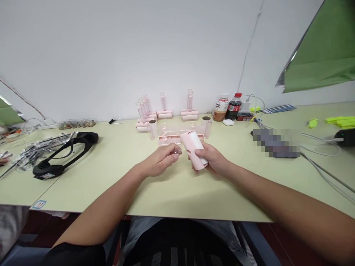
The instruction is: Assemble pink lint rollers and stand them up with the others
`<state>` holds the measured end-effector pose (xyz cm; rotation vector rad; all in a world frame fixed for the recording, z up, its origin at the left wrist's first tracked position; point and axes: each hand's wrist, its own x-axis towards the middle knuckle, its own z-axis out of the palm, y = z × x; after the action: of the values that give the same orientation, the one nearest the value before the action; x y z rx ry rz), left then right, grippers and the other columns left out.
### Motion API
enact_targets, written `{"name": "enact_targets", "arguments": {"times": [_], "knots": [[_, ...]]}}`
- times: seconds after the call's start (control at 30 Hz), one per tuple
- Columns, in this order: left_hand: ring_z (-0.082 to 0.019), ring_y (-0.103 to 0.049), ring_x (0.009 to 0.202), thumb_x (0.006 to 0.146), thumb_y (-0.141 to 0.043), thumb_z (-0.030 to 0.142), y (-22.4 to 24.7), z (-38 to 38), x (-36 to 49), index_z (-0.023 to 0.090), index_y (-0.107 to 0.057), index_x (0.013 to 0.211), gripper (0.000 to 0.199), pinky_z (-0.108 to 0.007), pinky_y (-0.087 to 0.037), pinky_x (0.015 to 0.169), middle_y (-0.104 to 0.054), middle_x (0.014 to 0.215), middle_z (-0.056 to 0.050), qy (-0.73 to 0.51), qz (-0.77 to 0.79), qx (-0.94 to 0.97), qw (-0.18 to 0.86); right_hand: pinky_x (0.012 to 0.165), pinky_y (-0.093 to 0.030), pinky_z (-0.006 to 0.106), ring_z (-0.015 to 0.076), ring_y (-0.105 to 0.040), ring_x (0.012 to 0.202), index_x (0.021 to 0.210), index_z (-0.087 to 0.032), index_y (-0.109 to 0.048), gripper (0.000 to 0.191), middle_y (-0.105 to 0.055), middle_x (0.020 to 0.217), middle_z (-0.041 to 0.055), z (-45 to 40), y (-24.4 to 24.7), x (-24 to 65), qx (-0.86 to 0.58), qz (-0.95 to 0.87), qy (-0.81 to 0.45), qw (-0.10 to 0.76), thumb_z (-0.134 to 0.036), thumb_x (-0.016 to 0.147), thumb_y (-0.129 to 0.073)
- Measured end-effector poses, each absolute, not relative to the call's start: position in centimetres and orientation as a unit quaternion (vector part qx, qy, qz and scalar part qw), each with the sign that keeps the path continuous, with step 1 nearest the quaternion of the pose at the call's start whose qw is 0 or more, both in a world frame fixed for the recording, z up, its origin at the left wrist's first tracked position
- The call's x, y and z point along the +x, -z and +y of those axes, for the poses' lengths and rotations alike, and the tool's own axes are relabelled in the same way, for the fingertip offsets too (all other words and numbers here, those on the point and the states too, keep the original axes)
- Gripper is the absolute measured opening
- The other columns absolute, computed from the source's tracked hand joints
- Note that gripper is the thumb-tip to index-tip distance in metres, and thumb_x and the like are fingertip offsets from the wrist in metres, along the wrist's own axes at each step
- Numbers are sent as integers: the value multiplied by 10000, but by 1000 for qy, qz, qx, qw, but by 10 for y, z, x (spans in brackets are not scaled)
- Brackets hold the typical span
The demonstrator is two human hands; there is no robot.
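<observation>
My right hand is wrapped round a pink lint roller case with a white roll inside, held tilted above the table. To its left, my left hand is closed in a pinch on a small see-through pink piece, whose kind I cannot make out. A gap separates that piece from the case. Just behind my hands, an open pink case lies on the table. Two upright paper-core rolls stand near it, one on each side.
Several pink lint rollers with heart-topped handles stand along the wall. Two drink bottles and a white earphone case are at back right. A black headset and wrapped items lie left. Cables run across the right side.
</observation>
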<state>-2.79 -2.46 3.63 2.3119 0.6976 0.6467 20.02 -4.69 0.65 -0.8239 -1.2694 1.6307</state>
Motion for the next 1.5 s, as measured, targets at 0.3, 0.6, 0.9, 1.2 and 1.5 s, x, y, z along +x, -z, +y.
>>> {"name": "enact_targets", "arguments": {"times": [0.3, 0.6, 0.9, 1.2, 1.5], "knots": [[-131, -516, 674, 953, -422, 482, -30, -26, -18, 191, -599, 1085, 365, -263, -411, 656, -604, 804, -20, -237, 258, 900, 260, 506, -505, 287, 158, -583, 574, 1172, -239, -503, 515, -614, 757, -10, -46, -1, 200, -341, -528, -641, 441, -422, 741, -717], [-128, -519, 640, 956, -418, 469, -34, -29, -17, 197, -623, 1059, 356, -259, -403, 623, -609, 760, 1, -206, 303, 896, 253, 549, -426, 255, 163, -531, 699, 1145, -196, -521, 521, -584, 874, 10, -42, 2, 201, -391, -593, -546, 445, -401, 707, -712], [-136, -549, 673, 955, -427, 444, -39, -30, -20, 185, -624, 1070, 345, -252, -394, 629, -637, 803, -11, -177, 301, 902, 255, 547, -468, 277, 190, -558, 739, 1225, -194, -468, 558, -591, 949, 38, -49, 0, 198, -423, -623, -512, 413, -399, 744, -663], [-134, -506, 663, 960, -418, 415, -41, -29, -22, 182, -598, 1196, 377, -245, -380, 633, -617, 804, -19, -156, 281, 910, 262, 638, -482, 294, 205, -553, 828, 1219, -172, -468, 547, -585, 996, 58, -50, 1, 200, -406, -668, -464, 418, -389, 751, -649], [-141, -522, 686, 941, -455, 390, -41, -28, -21, 177, -640, 1128, 339, -246, -391, 649, -616, 781, -17, -162, 282, 901, 289, 591, -511, 305, 180, -551, 741, 1188, -181, -437, 517, -562, 912, 33, -58, -1, 192, -435, -665, -452, 406, -333, 737, -638]]}}
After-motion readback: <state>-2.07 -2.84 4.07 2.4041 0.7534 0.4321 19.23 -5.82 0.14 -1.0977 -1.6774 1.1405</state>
